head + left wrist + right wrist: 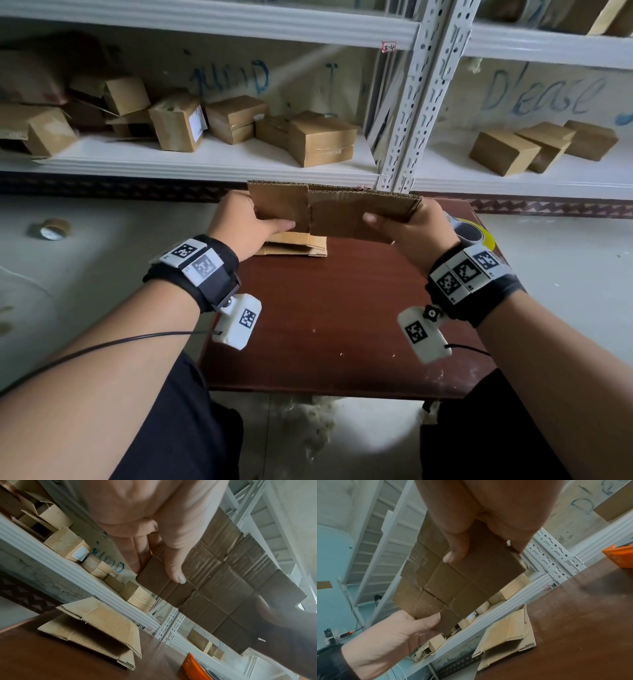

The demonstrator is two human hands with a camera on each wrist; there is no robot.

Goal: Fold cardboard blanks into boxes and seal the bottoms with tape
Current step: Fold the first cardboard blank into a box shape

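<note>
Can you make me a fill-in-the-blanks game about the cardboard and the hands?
1. The flat cardboard piece is held by ____ hands.
2. The left hand presses its ____ on the front of the piece.
3. The spare cardboard stack lies on the brown ____.
4. The tape roll sits on the ____.

Missing words: two; thumb; table; floor

Flat brown cardboard blank [334, 209] held above the dark wooden counter [342, 325], left hand [239, 222] at its left end, right hand [411, 233] at its right; stack of flattened cardboard blanks [294, 245] on the counter beneath; white metal shelf [205, 161] with small cardboard boxes [318, 142] behind.
</note>
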